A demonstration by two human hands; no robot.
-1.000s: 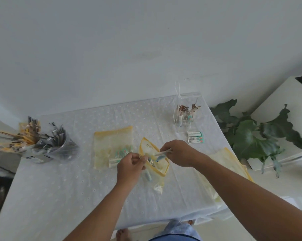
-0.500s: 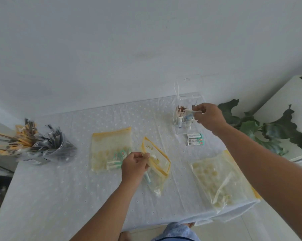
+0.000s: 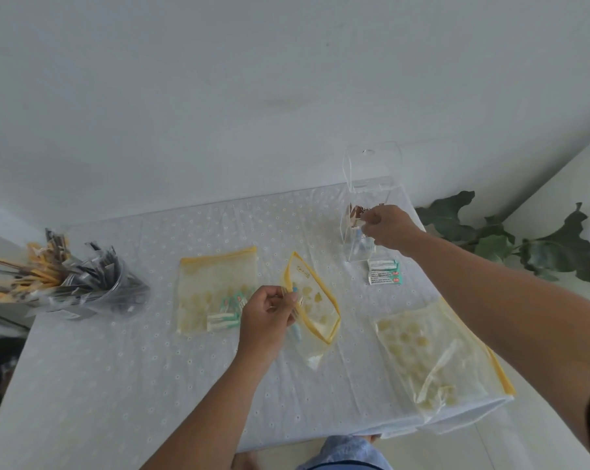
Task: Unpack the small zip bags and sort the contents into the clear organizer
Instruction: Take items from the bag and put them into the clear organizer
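My left hand point(image 3: 268, 312) pinches the yellow rim of an open zip bag point(image 3: 315, 315) in the middle of the table; a small blue-capped item shows inside it. My right hand point(image 3: 387, 227) reaches over the clear organizer point(image 3: 354, 245) at the back right, fingers curled at its top; I cannot tell whether it holds anything. The organizer holds brown and blue items, and its clear lid point(image 3: 371, 167) stands up behind. Another zip bag point(image 3: 215, 288) with green-white packets lies to the left. A third bag point(image 3: 432, 354) lies flat at the right front.
Two green-white packets point(image 3: 383, 273) lie in front of the organizer. A clear cup of yellow and grey sachets point(image 3: 66, 286) stands at the table's left edge. A leafy plant point(image 3: 524, 242) stands past the right edge. The wall runs behind the table.
My right hand went from the open bag to the organizer carrying a small item, then dropped onto the organizer's top. My left hand kept hold of the bag.
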